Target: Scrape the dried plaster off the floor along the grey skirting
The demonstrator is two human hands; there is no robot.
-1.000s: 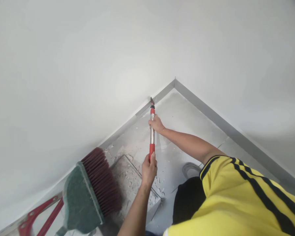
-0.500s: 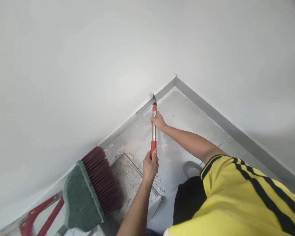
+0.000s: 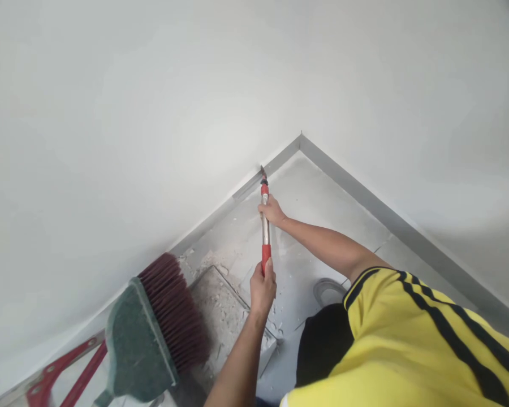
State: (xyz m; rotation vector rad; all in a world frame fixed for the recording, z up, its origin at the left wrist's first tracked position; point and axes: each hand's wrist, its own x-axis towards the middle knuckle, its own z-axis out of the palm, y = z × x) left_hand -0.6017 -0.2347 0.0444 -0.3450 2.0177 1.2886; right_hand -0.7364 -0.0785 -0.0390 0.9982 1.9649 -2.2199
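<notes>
Both hands hold one long scraper (image 3: 264,223), a metal shaft with red sleeves. The left hand (image 3: 262,289) is wrapped tight around the lower red sleeve at the near end; the right hand (image 3: 271,211) is closed around the shaft farther up, just short of the blade. The blade tip sits against the grey skirting (image 3: 246,189), where it meets the white wall (image 3: 152,113), a little to the left of the room corner.

Compared with half a second ago, the blade tip sits slightly lower and to the left along the skirting, and the left hand has dropped a touch toward the dustpan (image 3: 224,316). A second ago the tip stood at nearly the same spot as now. So the tool goes out and back in short strokes over one small patch of the skirting joint; I judge the scraping there is still going on, with nothing visibly freed between frames.

Counted: one scraper, two hands on it, one broom (image 3: 156,328) leaning just left of the dustpan, one dustpan holding white rubble, one red frame (image 3: 63,367) beyond the broom at the lower left, and one grey ring (image 3: 328,291) on the floor (image 3: 314,198) right of the dustpan. The loose chips around the dustpan are too many and too small to count.
</notes>
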